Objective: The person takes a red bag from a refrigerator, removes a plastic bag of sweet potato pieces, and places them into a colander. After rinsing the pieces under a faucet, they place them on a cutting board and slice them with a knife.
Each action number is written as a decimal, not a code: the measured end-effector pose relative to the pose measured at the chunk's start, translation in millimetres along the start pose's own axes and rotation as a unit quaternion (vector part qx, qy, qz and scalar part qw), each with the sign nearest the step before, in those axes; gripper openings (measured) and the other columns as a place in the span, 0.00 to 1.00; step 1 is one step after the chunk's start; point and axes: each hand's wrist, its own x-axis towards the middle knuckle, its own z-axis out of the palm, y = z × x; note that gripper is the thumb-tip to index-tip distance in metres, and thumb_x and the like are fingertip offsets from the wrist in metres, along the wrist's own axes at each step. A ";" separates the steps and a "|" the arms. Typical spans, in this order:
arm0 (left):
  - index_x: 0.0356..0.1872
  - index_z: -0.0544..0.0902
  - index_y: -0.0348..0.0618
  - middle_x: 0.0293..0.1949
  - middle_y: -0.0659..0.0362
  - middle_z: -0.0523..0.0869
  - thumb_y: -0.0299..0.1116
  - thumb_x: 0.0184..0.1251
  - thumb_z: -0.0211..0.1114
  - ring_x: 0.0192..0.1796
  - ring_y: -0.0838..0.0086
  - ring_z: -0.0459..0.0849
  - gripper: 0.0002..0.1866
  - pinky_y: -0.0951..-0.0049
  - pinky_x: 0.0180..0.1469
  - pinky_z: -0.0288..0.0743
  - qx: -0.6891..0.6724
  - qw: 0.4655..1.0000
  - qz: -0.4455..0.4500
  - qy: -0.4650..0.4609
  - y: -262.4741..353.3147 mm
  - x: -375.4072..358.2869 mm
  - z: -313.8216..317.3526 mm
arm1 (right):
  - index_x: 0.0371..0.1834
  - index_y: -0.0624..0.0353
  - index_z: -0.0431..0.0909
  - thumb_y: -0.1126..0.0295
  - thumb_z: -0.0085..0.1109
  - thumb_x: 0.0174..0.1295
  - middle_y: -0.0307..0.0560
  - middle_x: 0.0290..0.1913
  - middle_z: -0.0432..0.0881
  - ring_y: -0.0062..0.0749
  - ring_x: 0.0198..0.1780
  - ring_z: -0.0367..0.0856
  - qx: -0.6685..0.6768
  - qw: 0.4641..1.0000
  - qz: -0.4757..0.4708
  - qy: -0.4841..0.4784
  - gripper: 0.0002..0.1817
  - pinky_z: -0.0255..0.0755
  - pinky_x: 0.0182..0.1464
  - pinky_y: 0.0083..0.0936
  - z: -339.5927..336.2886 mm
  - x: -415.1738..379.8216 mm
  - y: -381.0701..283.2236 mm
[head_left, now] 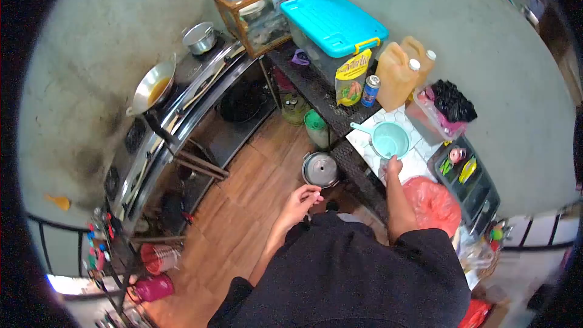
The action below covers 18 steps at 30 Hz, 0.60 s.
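Right grip point(392, 167) on dipper point(390, 140) rim, floor point(243, 194) beside table point(347, 159)

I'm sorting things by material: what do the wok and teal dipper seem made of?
Wok: bare metal, fairly shiny, shown by its silvery colour and highlights; aluminium or steel, unclear. Teal dipper: probably smooth plastic, judging by its even colour, handle included.

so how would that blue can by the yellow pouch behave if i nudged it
The blue can stands upright and looks taller than wide, so a high nudge might tip it. Once down, its round body would probably roll.
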 end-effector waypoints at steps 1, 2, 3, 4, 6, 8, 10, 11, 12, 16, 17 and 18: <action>0.51 0.77 0.37 0.41 0.55 0.86 0.33 0.73 0.57 0.43 0.77 0.83 0.13 0.78 0.42 0.74 0.034 0.999 0.008 -0.007 6.8 4.0 -9.7 | 0.38 0.68 0.69 0.59 0.49 0.67 0.50 0.33 0.75 0.38 0.31 0.76 -0.004 0.996 -0.070 0.050 0.18 0.74 0.26 0.31 -2.9 -16.3 8.5; 0.50 0.78 0.36 0.39 0.55 0.86 0.34 0.71 0.59 0.42 0.76 0.83 0.13 0.75 0.44 0.75 0.057 0.998 0.023 -0.012 14.4 9.0 -17.3 | 0.40 0.69 0.70 0.60 0.48 0.67 0.50 0.34 0.76 0.35 0.32 0.75 0.004 0.996 -0.081 0.029 0.18 0.75 0.28 0.29 -8.1 -33.6 15.3; 0.50 0.78 0.36 0.39 0.55 0.86 0.34 0.71 0.59 0.42 0.76 0.83 0.13 0.75 0.44 0.75 0.067 0.997 0.018 -0.039 16.3 13.8 -26.6 | 0.43 0.62 0.73 0.59 0.47 0.67 0.43 0.34 0.73 0.30 0.32 0.75 -0.011 0.993 -0.117 0.013 0.16 0.75 0.30 0.29 -13.2 -47.7 28.2; 0.50 0.78 0.36 0.40 0.54 0.86 0.35 0.70 0.61 0.43 0.74 0.83 0.14 0.73 0.45 0.76 0.151 0.987 0.055 -0.027 15.3 22.8 -33.2 | 0.44 0.61 0.73 0.59 0.47 0.67 0.43 0.34 0.74 0.29 0.32 0.75 0.024 0.995 -0.100 -0.012 0.15 0.76 0.31 0.29 -19.9 -70.7 33.8; 0.55 0.76 0.39 0.49 0.49 0.82 0.42 0.63 0.66 0.54 0.61 0.81 0.24 0.61 0.54 0.73 0.254 0.965 0.060 -0.026 5.6 37.6 -43.5 | 0.45 0.58 0.74 0.60 0.47 0.68 0.41 0.34 0.74 0.28 0.32 0.75 0.068 0.994 -0.069 -0.042 0.13 0.77 0.31 0.28 -32.0 -142.1 31.6; 0.59 0.73 0.40 0.54 0.48 0.79 0.44 0.61 0.67 0.59 0.58 0.76 0.28 0.57 0.58 0.69 0.388 0.909 0.144 -0.041 22.3 38.7 -40.3 | 0.44 0.56 0.74 0.61 0.48 0.69 0.38 0.32 0.75 0.24 0.30 0.74 0.099 0.993 -0.047 -0.044 0.11 0.74 0.29 0.24 -39.0 -218.4 13.9; 0.68 0.64 0.44 0.63 0.46 0.71 0.49 0.58 0.68 0.69 0.53 0.63 0.39 0.49 0.68 0.55 0.512 0.830 0.184 -0.119 14.5 50.5 -44.5 | 0.40 0.52 0.74 0.61 0.49 0.69 0.32 0.32 0.75 0.16 0.25 0.69 0.128 0.991 -0.016 -0.041 0.08 0.62 0.24 0.16 -57.4 -277.1 11.6; 0.64 0.68 0.41 0.61 0.46 0.74 0.47 0.59 0.67 0.66 0.54 0.70 0.35 0.55 0.64 0.63 0.494 0.831 0.171 -0.189 8.8 55.3 -48.0 | 0.38 0.50 0.73 0.61 0.50 0.70 0.30 0.30 0.75 0.13 0.24 0.66 0.143 0.989 -0.038 -0.014 0.07 0.56 0.23 0.14 -62.9 -308.6 5.7; 0.63 0.70 0.39 0.59 0.47 0.76 0.44 0.60 0.67 0.62 0.56 0.74 0.32 0.59 0.61 0.66 0.427 0.855 0.084 -0.282 18.3 58.1 -40.6 | 0.46 0.55 0.75 0.60 0.51 0.70 0.34 0.35 0.78 0.18 0.31 0.76 0.133 0.989 -0.055 -0.016 0.12 0.71 0.29 0.19 -80.5 -311.9 27.7; 0.63 0.69 0.34 0.50 0.52 0.83 0.30 0.64 0.67 0.51 0.69 0.81 0.28 0.68 0.54 0.75 0.175 0.852 -0.047 -0.490 20.1 41.0 3.9 | 0.30 0.58 0.70 0.65 0.51 0.71 0.34 0.28 0.73 0.14 0.29 0.71 0.129 0.967 -0.166 0.145 0.12 0.69 0.28 0.20 -119.1 -366.1 30.2; 0.65 0.67 0.35 0.50 0.51 0.82 0.28 0.64 0.67 0.52 0.70 0.82 0.30 0.68 0.54 0.76 0.155 0.831 -0.089 -0.527 31.8 29.8 21.9 | 0.30 0.58 0.70 0.65 0.51 0.71 0.34 0.28 0.73 0.14 0.29 0.71 0.144 0.960 -0.159 0.180 0.12 0.69 0.28 0.20 -133.3 -379.0 33.6; 0.65 0.66 0.35 0.49 0.52 0.83 0.26 0.63 0.68 0.50 0.71 0.82 0.30 0.69 0.54 0.77 0.152 0.815 -0.112 -0.548 28.4 24.3 32.8 | 0.30 0.58 0.70 0.65 0.51 0.71 0.33 0.28 0.73 0.15 0.29 0.71 0.139 0.949 -0.200 0.200 0.12 0.70 0.28 0.20 -149.7 -391.5 38.5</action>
